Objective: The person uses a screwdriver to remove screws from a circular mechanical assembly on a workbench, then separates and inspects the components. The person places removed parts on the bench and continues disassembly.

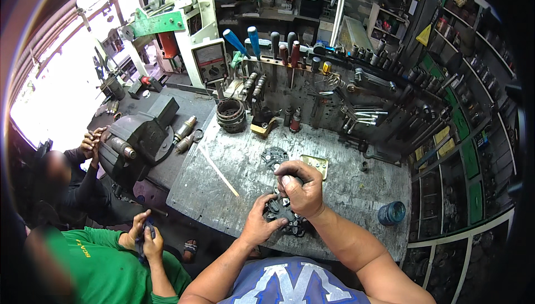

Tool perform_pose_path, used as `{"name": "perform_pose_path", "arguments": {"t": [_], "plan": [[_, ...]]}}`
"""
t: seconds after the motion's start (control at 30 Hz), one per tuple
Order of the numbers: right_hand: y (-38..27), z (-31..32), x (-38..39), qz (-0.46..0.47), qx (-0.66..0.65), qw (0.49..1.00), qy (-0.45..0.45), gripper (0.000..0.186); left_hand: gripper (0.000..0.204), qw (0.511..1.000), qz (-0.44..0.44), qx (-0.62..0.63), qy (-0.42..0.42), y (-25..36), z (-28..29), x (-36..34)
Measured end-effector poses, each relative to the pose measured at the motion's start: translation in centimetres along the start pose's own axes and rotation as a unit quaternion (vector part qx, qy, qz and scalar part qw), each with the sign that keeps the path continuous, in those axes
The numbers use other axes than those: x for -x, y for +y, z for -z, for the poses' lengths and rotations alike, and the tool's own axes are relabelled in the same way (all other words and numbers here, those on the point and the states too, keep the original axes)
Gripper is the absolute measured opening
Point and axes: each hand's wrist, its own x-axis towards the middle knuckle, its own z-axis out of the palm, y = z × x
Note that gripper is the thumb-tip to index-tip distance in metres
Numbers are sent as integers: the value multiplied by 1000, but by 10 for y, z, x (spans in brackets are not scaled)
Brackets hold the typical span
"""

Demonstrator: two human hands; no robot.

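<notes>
A dark, roundish metal part with several small fittings (290, 227) lies near the front edge of the workbench. My left hand (259, 223) grips its left side, thumb and fingers around the edge. Above the part, my right hand (304, 191) is closed in a fist with the thumb across the fingers. What it holds, if anything, is hidden under the fingers. Just beyond lies a second dark, round part (273, 155). Beside that is a shallow yellowish tray (323, 165) with small pieces in it.
A blue jar (391, 213) stands at the bench's right edge, a thin pale strip (220, 171) lies left. Ring-shaped housing (231, 115) and red bottle-like item (295, 120) stand behind. Left are a vise (134, 136) and two people; screwdrivers (253, 42) hang at the back.
</notes>
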Motion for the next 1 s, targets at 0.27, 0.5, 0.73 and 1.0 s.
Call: {"name": "perform_pose_path", "arguments": {"t": [0.27,0.5,0.73,1.0], "plan": [[-4,-1,-9,-13,-7,1000,-11,23,92,999,14,-12,-26,1,4,-5],[-16,7,-35,-110,-50,941,-315,36,98,994,70,70,-35,2,2,-3],[-7,-10,-40,-93,111,988,-45,38,107,987,93,120,-47,-10,-3,-8],[-7,0,-19,-88,30,988,-127,32,105,996,41,57,-45,-13,-2,-7]]}}
